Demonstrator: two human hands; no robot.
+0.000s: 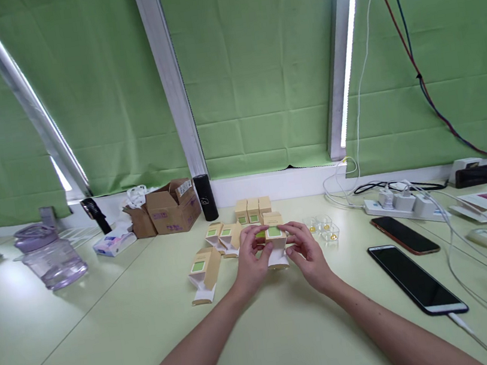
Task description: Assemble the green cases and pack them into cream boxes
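Note:
A small tan box [275, 233] with a green square on its face is held between both hands, its white inner flap hanging down toward me. My left hand [253, 256] is closed on the box's left side, thumb at the front. From the right, the thumb and fingers of my right hand [309, 256] grip the other side. A similar box [205, 267] lies to the left with its flap open. Two more, a box [213, 235] and another box [232, 236], sit behind my left hand. Just past my right hand are small see-through cases [328, 231] with yellow bits inside.
Several tan boxes [252, 208] stand in a row at the back. A black cylinder [205, 197], a brown carton [172, 207], a tissue pack [115, 241] and a water jug [52, 257] are leftward. Phones [417, 276], cables and a power strip [403, 205] occupy the right.

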